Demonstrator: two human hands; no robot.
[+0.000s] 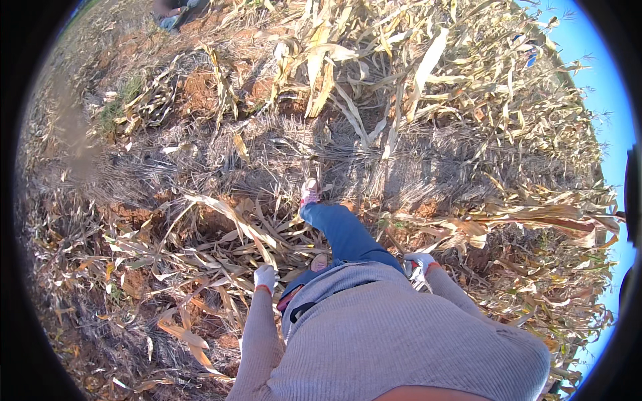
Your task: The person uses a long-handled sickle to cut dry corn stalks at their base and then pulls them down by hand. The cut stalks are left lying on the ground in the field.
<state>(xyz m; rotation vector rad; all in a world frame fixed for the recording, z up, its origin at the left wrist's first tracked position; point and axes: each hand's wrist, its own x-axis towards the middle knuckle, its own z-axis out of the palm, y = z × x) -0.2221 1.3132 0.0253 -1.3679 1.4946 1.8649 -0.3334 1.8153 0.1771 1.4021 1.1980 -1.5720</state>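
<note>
My left hand (265, 277), in a white work glove with an orange cuff, hangs beside my left hip with its fingers curled. A long dry corn leaf (246, 225) runs down to it; whether I hold the leaf is unclear. On the other side, my right hand (420, 261), gloved the same way, is at my right hip. Pale strips show under its fingers, and a thin brown stalk or stick (395, 241) points towards it; a grip on either cannot be made out. One shoe (310, 190) is stretched forward over the stubble, the other (319, 262) stands among dry leaves.
Dry corn stalks (531, 213) lie bent over at the right. Upright and fallen withered leaves (321, 55) fill the ground ahead. Straw (351, 165) covers a strip between rows, with reddish soil (200, 92) showing through. Another person (175, 15) is partly visible at the upper left.
</note>
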